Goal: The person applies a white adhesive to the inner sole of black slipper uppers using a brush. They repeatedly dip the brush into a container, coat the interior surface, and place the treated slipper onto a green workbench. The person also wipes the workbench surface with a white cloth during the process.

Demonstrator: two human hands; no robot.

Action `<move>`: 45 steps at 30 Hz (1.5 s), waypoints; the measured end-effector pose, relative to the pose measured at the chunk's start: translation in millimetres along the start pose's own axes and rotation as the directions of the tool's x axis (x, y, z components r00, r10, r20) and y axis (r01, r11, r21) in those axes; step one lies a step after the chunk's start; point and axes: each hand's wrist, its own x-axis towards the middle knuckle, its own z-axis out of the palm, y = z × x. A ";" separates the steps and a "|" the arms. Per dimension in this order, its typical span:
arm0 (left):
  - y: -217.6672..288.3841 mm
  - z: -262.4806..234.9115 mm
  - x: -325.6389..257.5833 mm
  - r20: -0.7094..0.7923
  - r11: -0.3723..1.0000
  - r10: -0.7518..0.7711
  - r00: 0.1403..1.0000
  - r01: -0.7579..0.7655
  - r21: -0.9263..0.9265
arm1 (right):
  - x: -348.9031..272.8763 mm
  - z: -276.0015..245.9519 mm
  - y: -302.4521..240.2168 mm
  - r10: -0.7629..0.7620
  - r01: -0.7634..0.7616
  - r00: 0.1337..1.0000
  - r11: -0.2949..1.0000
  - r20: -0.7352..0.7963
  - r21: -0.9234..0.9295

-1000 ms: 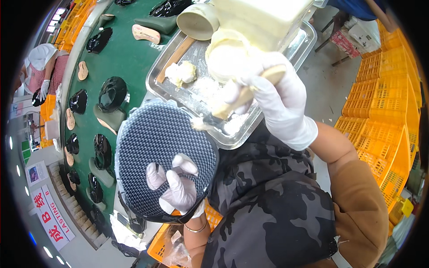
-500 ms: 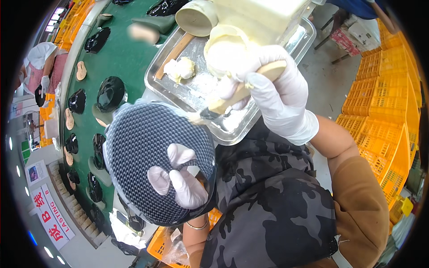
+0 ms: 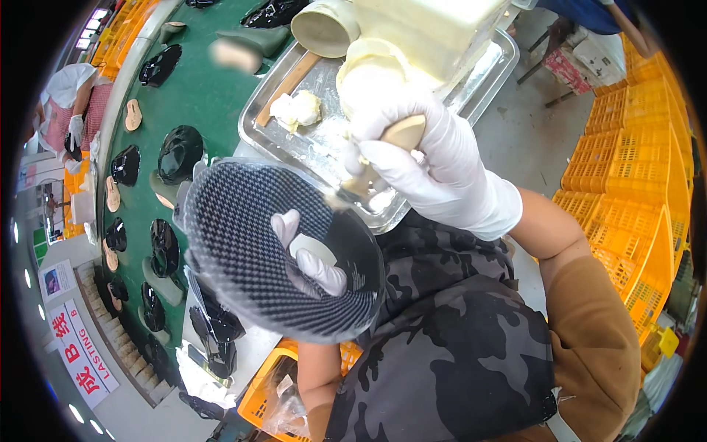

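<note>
Nearside of tray [image 3: 331, 141], left hand [image 3: 322, 272] pinches upper [image 3: 247, 221]. Right hand [image 3: 436, 162], over tray edge, grips brush [image 3: 404, 133], long axis toward upper.

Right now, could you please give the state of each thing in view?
Black-and-grey woven shoe upper: held up
White-gloved left grip: closed on the upper
Pale wooden-handled brush: held, tilted
White-gloved right grip: closed around the brush
Silver metal tray: smeared white
Round cream tub: uncovered
Orange plastic crates: stacked

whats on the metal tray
The metal tray holds a white lump, wooden stick, round tub, beige cup and big pale container; anything behind the right hand is hidden.
</note>
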 end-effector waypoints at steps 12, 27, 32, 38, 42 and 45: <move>-21.6 21.4 12.8 -0.103 0.925 -0.177 0.979 0.130 -0.357 | 4.0 -0.2 -10.9 -0.186 0.221 0.973 0.923 0.136 -0.317; 57.4 7.5 37.2 -0.128 0.906 0.019 0.992 0.037 0.421 | -13.1 -18.7 -29.8 0.092 -0.062 0.962 0.990 0.256 -0.123; 64.1 2.5 33.7 -0.178 0.906 0.089 0.980 -0.006 0.422 | -9.9 -24.5 -57.0 0.276 -0.315 0.949 0.856 0.152 0.409; 58.9 7.0 35.1 -0.191 0.921 0.111 0.975 -0.029 0.389 | -26.5 -30.7 -51.8 0.342 -0.432 0.901 0.742 0.265 0.513; 57.2 10.3 37.5 -0.198 0.922 0.118 0.973 -0.034 0.385 | -28.3 -38.7 -41.5 0.183 -0.234 0.951 0.953 0.251 0.191; 57.2 10.8 38.2 -0.197 0.929 0.124 0.973 -0.044 0.367 | -23.4 -39.6 -45.5 0.249 -0.295 0.950 0.915 0.189 0.275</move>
